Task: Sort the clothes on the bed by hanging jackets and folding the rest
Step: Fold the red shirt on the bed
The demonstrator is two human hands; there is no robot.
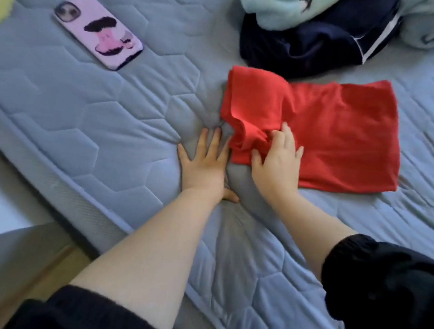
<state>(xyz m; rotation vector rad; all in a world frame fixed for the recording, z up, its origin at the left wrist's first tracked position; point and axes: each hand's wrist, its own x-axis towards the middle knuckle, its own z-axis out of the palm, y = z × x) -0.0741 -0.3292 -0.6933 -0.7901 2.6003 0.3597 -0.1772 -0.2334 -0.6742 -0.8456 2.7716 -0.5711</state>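
The red garment [325, 131] lies partly folded on the bed [84, 117], a little in from the near edge, with its left end bunched and doubled over. The right hand [278, 161] rests on that bunched part, its fingers [287, 132] curled into the cloth and pinching a fold of it. The left hand [205, 161] lies flat on the bare quilted cover just beside the garment's left end, fingers spread and holding nothing.

The step in hand looks like tidying this fold. To do it well, the right hand should draw the crumpled flap straight and lay it square over the flat body of the garment, while the left palm moves onto the cloth to pin the crease and smooth wrinkles outward.

Toward the far edge, a dark navy garment [311, 44] with a white stripe sits just behind the red one, nearly touching it, with a pale mint fleece [301, 7] heaped on top; both remain unsorted. A phone in a pink case [99, 30] lies well apart toward the far left. The stretch of bed between phone and hands is open, good room for setting down a finished fold, though the near-left edge drops to the floor close by
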